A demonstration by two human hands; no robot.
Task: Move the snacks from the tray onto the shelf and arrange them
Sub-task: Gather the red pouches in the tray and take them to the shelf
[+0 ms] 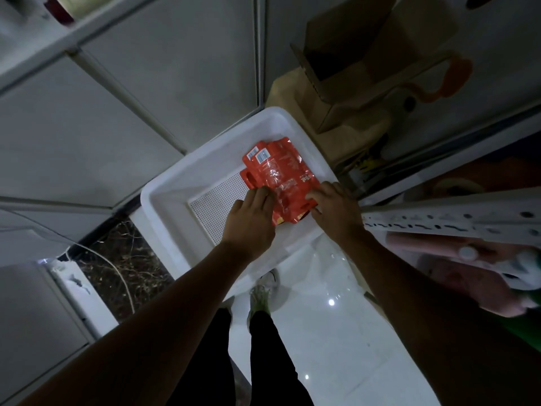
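A white tray (164, 200) sits on the floor below me, with a perforated mat inside. In it lies a small stack of red snack packets (278, 168) with white barcode labels. My left hand (248, 221) lies on the left near edge of the stack, fingers curling over it. My right hand (336, 209) holds the right near edge, fingers curled on the packets. A white shelf edge (450, 221) with slotted holes juts in at the right.
A cardboard box (366, 63) stands behind the tray on a beige bag. Pink packages (456, 276) lie on the shelf at right. White cabinet panels fill the left. A cable (117, 268) trails over the dark floor. My feet stand just below the tray.
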